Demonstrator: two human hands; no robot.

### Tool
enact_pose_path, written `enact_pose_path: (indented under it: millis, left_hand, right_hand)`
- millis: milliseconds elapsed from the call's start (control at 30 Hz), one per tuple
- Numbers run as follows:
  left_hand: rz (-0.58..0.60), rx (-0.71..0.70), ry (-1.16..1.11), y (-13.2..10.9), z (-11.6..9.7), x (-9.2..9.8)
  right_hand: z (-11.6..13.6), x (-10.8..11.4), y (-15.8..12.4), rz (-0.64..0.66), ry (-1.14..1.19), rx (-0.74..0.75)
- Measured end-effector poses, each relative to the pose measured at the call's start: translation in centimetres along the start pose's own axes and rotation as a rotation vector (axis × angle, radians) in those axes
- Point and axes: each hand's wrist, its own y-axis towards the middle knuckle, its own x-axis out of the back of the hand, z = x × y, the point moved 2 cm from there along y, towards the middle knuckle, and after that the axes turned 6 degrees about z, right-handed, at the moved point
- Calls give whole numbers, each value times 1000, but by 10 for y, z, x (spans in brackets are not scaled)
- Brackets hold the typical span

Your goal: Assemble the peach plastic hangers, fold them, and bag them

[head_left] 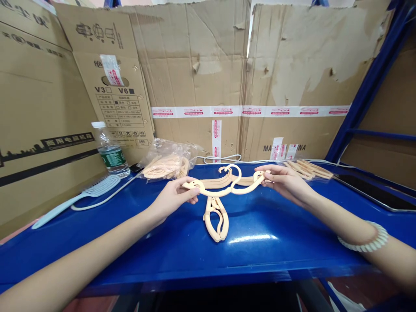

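Between my two hands, an unfolded cream plastic folding hanger is held above the blue table, its hook pointing up. My left hand pinches its left end, and my right hand grips the right end. Just behind it, another spread hanger lies on the table, partly covered by the held one. In front, below the held hanger, a folded hanger rests flat with its arms together.
A clear bag of folded hangers lies back left, beside a water bottle and a light blue hairbrush. More bagged hangers and a dark tablet-like device are at right. Cardboard walls the back.
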Motion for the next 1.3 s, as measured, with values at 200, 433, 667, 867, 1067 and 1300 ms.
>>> enact_pose_path:
  millis: [200,433,667,867,1067,1300]
  left_hand:
    - [-35,57,-263,-3,1,-8]
    - [-11,48,-317,-8,-3,-21]
    - [4,-9,-244,-12,-2,-32]
    - [48,-49,-176,-14,-2,-37]
    - [-25,-141,-140,-15,-7,-36]
    - [19,-135,-147,-14,-8,-38]
  right_hand:
    - [0,-15,-2,-20,42,23]
    - [4,-43,-11,129,-30,105]
    - [6,-60,-25,536,-184,129]
    - [13,-62,-33,666,-447,230]
    - [9,-65,-35,649,-394,161]
    - [12,-74,-39,719,-365,174]
